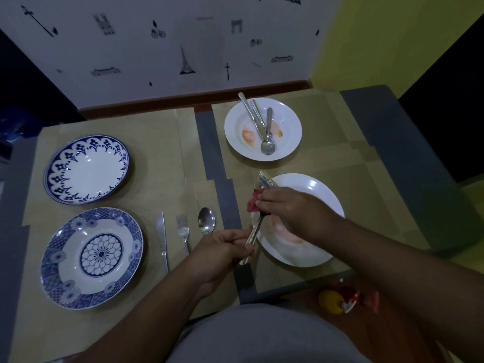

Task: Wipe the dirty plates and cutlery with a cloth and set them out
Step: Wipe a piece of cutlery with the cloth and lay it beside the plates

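Steel fork (256, 227), stiff, light, likely slick: left hand (225, 248) grips its handle over the near right plate (314, 187); right hand (285, 206) pinches soft red cloth (252, 203) round the neck. Possibly two pieces held together.

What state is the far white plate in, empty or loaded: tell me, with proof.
Loaded. The far white plate holds a spoon and other cutlery lying across its well, with orange smears beside them.
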A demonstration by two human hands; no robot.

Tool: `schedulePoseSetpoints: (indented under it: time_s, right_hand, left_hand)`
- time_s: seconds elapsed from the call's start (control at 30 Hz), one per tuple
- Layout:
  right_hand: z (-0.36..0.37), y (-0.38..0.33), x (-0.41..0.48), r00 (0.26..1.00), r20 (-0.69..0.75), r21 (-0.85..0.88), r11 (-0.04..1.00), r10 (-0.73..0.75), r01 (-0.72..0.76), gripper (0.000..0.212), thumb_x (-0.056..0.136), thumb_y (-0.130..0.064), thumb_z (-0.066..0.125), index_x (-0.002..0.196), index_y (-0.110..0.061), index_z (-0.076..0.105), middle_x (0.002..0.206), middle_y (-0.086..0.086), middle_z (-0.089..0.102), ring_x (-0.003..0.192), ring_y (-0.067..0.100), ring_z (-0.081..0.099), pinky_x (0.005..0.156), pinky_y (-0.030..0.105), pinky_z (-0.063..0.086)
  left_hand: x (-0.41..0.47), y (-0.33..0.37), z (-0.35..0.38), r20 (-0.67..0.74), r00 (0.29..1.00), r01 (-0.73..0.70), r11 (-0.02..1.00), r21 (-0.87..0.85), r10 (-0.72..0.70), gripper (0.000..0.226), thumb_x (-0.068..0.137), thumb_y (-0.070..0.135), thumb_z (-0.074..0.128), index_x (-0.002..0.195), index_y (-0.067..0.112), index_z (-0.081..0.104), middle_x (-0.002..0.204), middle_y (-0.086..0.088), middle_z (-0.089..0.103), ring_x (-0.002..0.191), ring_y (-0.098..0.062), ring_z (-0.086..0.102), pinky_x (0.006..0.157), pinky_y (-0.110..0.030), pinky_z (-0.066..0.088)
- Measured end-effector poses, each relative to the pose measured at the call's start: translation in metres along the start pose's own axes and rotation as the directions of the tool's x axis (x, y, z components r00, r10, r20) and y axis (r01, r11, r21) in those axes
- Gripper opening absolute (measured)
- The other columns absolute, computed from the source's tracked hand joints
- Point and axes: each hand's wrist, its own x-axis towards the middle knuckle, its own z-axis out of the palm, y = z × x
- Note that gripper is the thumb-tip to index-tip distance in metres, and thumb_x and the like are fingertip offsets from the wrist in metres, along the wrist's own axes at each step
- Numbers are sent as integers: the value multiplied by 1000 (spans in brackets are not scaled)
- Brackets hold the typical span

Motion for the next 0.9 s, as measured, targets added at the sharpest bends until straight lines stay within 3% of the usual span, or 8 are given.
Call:
schedulePoseSetpoints:
  time_s: [0.1, 0.23, 0.4, 0.53, 0.7, 0.9]
  right_hand:
    - [-4, 4, 13, 997, -49, 1, 998, 56, -56, 55, 64, 17, 75, 114, -7, 70, 117, 13, 68, 114, 25, 60, 101, 34, 48]
    - [-8, 10, 18, 995, -59, 1, 997, 83, -83, 56, 66, 12, 77, 117, -9, 68, 120, 10, 66, 116, 25, 59, 99, 30, 45]
    - [-13, -5, 14, 995, -63, 24, 997, 72, -71, 48, 70, 0, 83, 115, -9, 70, 120, 10, 67, 112, 24, 62, 96, 33, 52]
    - [-10, -12, 14, 995, -75, 57, 997, 60, -56, 43, 75, -2, 80, 116, -10, 70, 123, 8, 66, 114, 22, 62, 98, 32, 50]
    - [-12, -15, 12, 991, -99, 64, 994, 91, -85, 45, 72, 0, 82, 114, -11, 71, 120, 9, 68, 112, 23, 64, 98, 31, 47]
    - [-5, -8, 10, 983, -94, 80, 985, 159, -152, 47, 76, -3, 79, 121, -8, 67, 126, 11, 65, 115, 25, 62, 96, 42, 52]
  left_hand:
    - [0, 2, 1, 19, 1000, -8, 1000, -28, 8, 28, 93, -10, 56, 110, 5, 71, 79, -3, 75, 74, -12, 68, 73, -23, 56]
    - [1, 4, -1, 18, 1000, 4, 1000, -28, -3, 26, 92, -13, 55, 113, -2, 65, 85, -10, 71, 82, -20, 65, 79, -31, 55]
    - [8, 8, 2, -52, 997, 54, 997, 54, -52, 24, 91, -14, 46, 101, 0, 62, 78, -9, 57, 67, -14, 54, 61, -24, 45]
    - [13, 7, 3, -134, 990, 55, 984, 168, -32, 16, 97, 2, 52, 91, 6, 66, 69, -4, 55, 63, -13, 48, 60, -26, 39]
    - [14, 4, 7, -218, 976, 31, 981, 193, 12, 24, 105, 15, 45, 104, 0, 64, 81, -8, 60, 65, -13, 51, 59, -24, 42]
    - [7, 7, 13, -193, 981, 35, 998, 56, -23, 28, 106, 8, 38, 117, -7, 59, 77, -7, 59, 59, -11, 49, 54, -21, 38]
